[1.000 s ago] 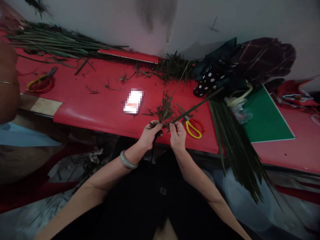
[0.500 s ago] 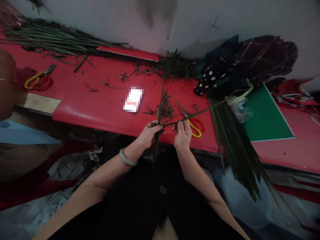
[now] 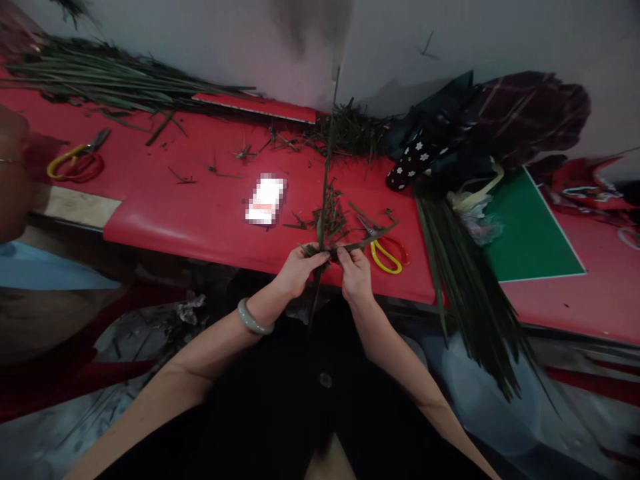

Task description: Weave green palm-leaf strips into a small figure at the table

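While the left hand (image 3: 295, 272) pinches crossed green leaf strips (image 3: 327, 167), the right hand (image 3: 357, 275) clamps its grip on one strip (image 3: 379, 235).

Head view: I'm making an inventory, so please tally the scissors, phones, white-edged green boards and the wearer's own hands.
Pairs of scissors: 2
Phone: 1
White-edged green board: 1
Wearer's own hands: 2
Total: 6
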Demonstrator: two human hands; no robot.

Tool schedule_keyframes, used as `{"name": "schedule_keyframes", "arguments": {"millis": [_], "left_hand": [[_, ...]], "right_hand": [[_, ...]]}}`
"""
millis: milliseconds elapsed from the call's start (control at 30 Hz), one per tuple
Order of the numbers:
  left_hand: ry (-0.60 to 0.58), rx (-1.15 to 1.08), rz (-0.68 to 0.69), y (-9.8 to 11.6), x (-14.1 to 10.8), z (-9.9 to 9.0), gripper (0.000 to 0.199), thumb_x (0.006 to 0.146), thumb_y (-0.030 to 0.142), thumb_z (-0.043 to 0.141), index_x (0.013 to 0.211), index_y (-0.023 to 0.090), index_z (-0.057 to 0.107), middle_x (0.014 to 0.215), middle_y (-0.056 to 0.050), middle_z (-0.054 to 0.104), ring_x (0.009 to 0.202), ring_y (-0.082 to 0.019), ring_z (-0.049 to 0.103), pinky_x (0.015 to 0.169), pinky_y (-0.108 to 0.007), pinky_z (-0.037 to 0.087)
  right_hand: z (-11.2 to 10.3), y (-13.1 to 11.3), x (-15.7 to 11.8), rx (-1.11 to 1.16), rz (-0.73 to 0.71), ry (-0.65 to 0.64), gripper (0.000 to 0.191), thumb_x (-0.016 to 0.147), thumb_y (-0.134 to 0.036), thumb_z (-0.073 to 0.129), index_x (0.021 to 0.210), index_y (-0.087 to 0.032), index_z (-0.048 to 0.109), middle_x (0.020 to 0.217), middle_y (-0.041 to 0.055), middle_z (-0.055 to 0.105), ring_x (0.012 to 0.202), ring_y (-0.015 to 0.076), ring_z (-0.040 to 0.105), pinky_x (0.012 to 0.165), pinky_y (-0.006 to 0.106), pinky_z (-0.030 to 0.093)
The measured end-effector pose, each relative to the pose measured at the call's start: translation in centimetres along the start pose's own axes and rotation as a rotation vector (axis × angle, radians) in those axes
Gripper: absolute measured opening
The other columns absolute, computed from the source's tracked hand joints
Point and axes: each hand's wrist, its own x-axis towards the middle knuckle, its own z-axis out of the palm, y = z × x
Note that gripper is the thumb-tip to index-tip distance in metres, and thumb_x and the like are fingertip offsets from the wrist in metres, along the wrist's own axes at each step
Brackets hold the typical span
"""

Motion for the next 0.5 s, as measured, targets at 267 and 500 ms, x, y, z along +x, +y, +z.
{"name": "schedule_keyframes", "arguments": {"millis": [267, 500], "left_hand": [[0.031, 0.014, 0.043, -0.34, 0.15, 0.21, 0.014, 0.062, 0.018, 0.068, 0.071, 0.013, 0.059, 0.061, 0.002, 0.059, 0.053, -0.005, 0.055, 0.058, -0.020, 0.044], [-0.006, -0.040, -0.069, 0.18, -0.25, 0.15, 0.016, 0.064, 0.018, 0.065, 0.079, 0.015, 0.060, 0.069, 0.000, 0.064, 0.058, -0.009, 0.060, 0.059, -0.022, 0.045]], "right_hand": [[0.31, -0.17, 0.14, 0.078, 0.008, 0.058, 0.017, 0.067, -0.034, 0.063, 0.070, -0.018, 0.058, 0.064, -0.0037, 0.059, 0.059, 0.0098, 0.053, 0.063, 0.026, 0.045], [0.28, -0.24, 0.83, 0.090, 0.132, 0.007, 0.025, 0.065, -0.040, 0.062, 0.072, -0.018, 0.052, 0.059, -0.0047, 0.056, 0.054, 0.0088, 0.050, 0.054, 0.023, 0.045]]}}
